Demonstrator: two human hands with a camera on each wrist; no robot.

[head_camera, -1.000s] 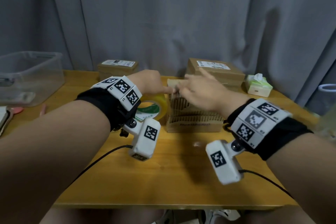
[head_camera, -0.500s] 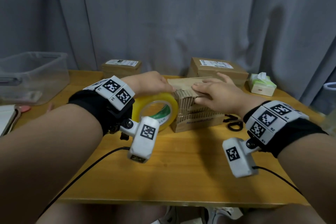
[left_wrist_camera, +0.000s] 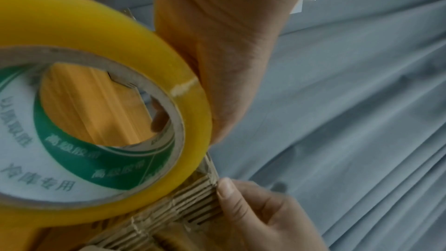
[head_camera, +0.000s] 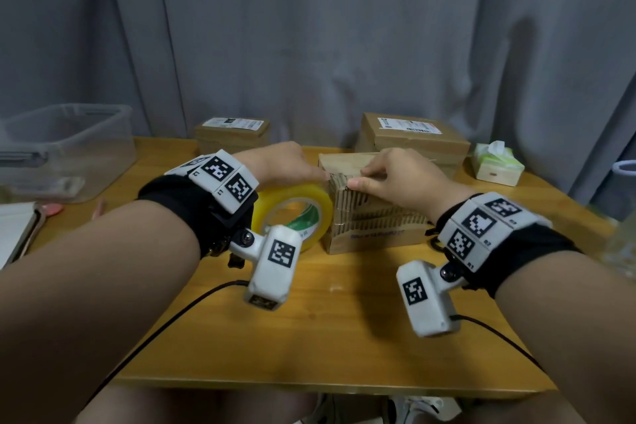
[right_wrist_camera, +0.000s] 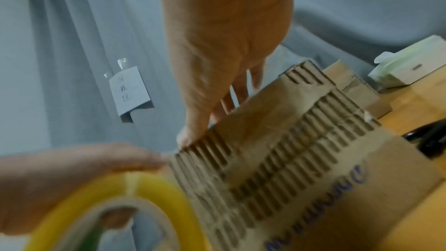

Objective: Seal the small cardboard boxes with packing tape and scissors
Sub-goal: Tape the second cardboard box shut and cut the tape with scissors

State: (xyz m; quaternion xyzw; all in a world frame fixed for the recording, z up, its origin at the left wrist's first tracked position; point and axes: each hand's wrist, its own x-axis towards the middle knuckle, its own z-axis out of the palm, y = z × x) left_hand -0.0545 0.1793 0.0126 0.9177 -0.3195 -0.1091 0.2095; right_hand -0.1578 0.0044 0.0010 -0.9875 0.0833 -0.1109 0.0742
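Head view, nearest first: the left hand (head_camera: 282,165) has its grip closed around the yellow tape roll (head_camera: 292,213), fingers curled over the rim and a fingertip showing through the core in the left wrist view, the roll standing on edge on the wooden surface (head_camera: 327,320) and touching the left end of the small cardboard box (head_camera: 371,217). Just to the right, the right hand (head_camera: 395,175) lies over the top of that box, thumb (head_camera: 356,184) pressed at its near left corner and the fingers laid fairly flat along the top flap, so its grip is open and pressing rather than holding. The relation that matters is this: the box runs long from left to right, the roll sits at its left end, and I judge the tape has to be drawn rightward along that long axis, with the left hand being the one placed to pull. Whether a free tape end is already stuck down under the thumb, I cannot tell. Black scissors (head_camera: 434,240) peep out beside the right wrist. Farther back stand two labelled boxes (head_camera: 413,138), a tissue box (head_camera: 495,165) and, off left, a clear plastic bin (head_camera: 69,148) before the grey curtain (head_camera: 309,27).
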